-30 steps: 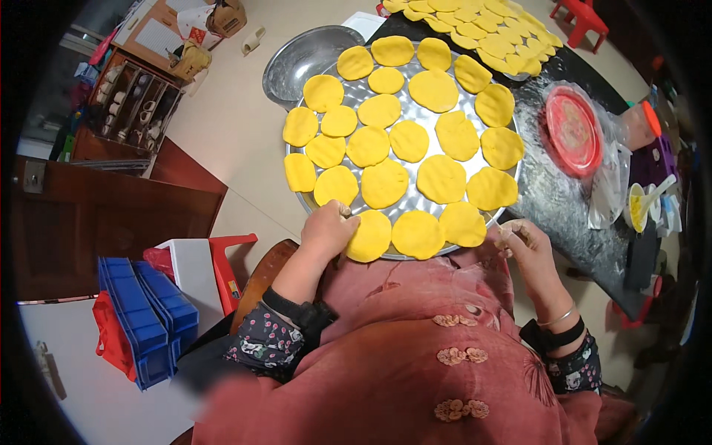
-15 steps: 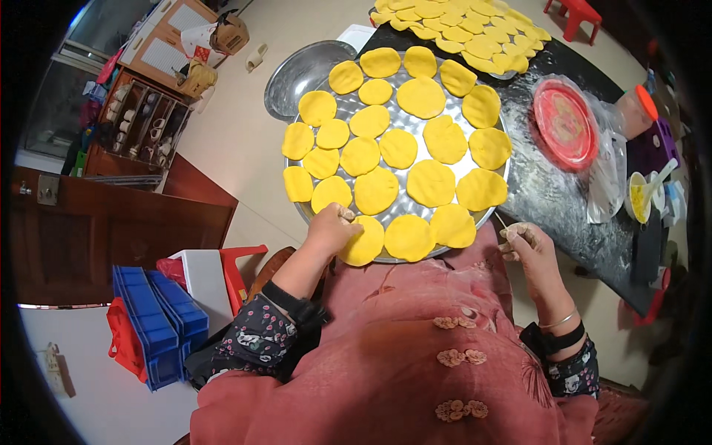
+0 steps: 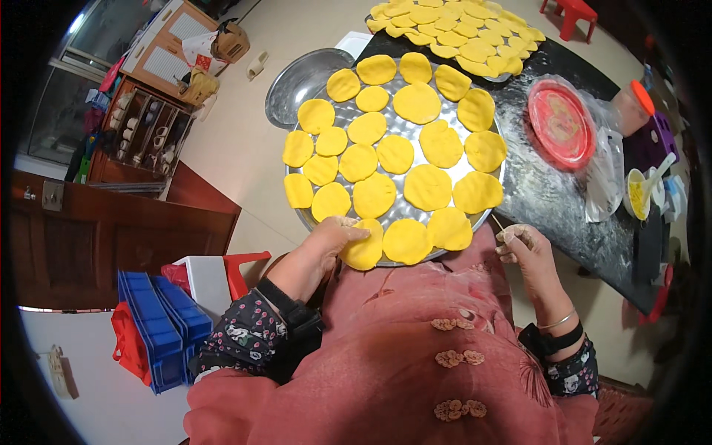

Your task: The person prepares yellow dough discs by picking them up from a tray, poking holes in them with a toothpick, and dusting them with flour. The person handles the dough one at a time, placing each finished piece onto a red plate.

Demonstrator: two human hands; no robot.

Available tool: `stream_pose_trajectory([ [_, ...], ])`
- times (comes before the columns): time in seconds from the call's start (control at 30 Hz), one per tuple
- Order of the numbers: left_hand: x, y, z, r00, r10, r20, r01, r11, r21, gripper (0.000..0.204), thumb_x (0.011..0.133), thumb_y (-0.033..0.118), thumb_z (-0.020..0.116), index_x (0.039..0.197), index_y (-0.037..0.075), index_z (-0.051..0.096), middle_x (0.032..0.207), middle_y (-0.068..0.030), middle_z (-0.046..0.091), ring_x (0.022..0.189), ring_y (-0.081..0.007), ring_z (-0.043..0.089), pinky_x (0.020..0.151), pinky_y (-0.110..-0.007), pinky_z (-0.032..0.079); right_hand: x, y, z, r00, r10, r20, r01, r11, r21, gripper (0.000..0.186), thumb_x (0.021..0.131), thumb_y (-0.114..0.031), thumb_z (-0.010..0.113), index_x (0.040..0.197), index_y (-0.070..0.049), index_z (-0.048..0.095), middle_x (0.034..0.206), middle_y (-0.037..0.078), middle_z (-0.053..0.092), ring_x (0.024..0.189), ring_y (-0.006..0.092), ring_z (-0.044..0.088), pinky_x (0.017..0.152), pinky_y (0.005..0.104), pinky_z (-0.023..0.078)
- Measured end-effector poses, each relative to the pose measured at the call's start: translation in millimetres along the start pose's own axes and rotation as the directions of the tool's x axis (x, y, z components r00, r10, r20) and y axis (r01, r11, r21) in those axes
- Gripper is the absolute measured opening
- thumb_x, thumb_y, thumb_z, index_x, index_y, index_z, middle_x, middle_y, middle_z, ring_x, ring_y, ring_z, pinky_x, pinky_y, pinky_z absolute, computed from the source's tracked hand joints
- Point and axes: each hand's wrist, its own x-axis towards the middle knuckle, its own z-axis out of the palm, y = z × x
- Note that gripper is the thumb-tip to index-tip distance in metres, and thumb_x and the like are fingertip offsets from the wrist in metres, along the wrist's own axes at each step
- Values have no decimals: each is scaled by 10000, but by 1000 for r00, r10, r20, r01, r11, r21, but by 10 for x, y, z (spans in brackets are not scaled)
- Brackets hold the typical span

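Note:
A round metal tray [image 3: 412, 152] carries several flat yellow dough rounds [image 3: 407, 241] in front of me. My left hand [image 3: 326, 241] grips the tray's near left rim. Its thumb lies over the nearest left dough round [image 3: 363, 246], and its other fingers are mostly hidden. Off the tray's near right side, my right hand [image 3: 523, 248] is closed in a pinch, its fingers dusted with flour. A thin pale stick [image 3: 496, 219] pokes out of that pinch toward the tray's rim.
A floury black table [image 3: 549, 196] lies to the right, bearing a red round tray [image 3: 561, 124], a lidded tub [image 3: 633, 110] and a bowl with a spoon [image 3: 639, 194]. More dough rounds [image 3: 475, 33] fill another tray behind. A metal basin [image 3: 297, 85] sits back left; blue crates [image 3: 159, 319] stand lower left.
My left hand has slid slightly further over the rim, its thumb now lying flatter on the dough round. The tray appears shifted slightly left. My right hand keeps its pinch, almost unmoved.

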Motion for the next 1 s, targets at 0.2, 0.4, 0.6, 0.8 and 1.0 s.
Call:
stream_pose_trajectory([
  [0.2, 83, -215, -16, 969, 233, -76, -173, 870, 461, 311, 817, 75, 664, 1092, -40, 576, 1005, -106, 637, 875, -178, 626, 765, -307, 514, -21, -42, 24, 1000, -4, 4, 4, 1000, -7, 135, 887, -135, 571, 942, -16, 603, 836, 4, 595, 732, 76, 542, 673, 220, 448],
  [0.4, -22, -216, -125, 955, 296, 17, -283, 892, 354, 346, 828, 69, 649, 1142, -42, 555, 1049, -96, 629, 938, -167, 608, 816, -286, 492, -45, -185, 80, 999, -50, 18, 51, 996, -73, 123, 885, -118, 561, 927, -10, 602, 827, -3, 586, 726, 65, 519, 668, 216, 435],
  [0.6, -220, -99, -271, 966, 219, 138, -203, 971, -125, 375, 845, 70, 634, 1183, -49, 522, 1113, -111, 615, 1017, -217, 606, 915, -327, 479, -31, -286, 226, 992, -114, 58, 119, 988, -103, 128, 882, -112, 562, 938, -4, 602, 838, 0, 590, 744, 70, 526, 679, 221, 441],
  [0.8, -472, 162, -84, 900, 341, 271, -212, 886, -413, 397, 882, 75, 598, 1237, -38, 463, 1192, -111, 569, 1056, -215, 590, 944, -341, 470, -37, -388, 444, 963, -255, 93, 270, 933, -236, 135, 872, -102, 573, 940, 10, 607, 859, 35, 619, 755, 87, 555, 680, 254, 467],
  [1.0, -512, 340, 364, 877, 388, 283, -242, 866, -438, 411, 886, 89, 592, 1248, -39, 448, 1197, -118, 559, 1091, -216, 571, 948, -350, 466, -147, -792, 729, 640, -725, 255, 672, 367, -642, 151, 782, -32, 640, 932, -32, 627, 807, 142, 562, 753, 309, 575, 634, 365, 473],
])
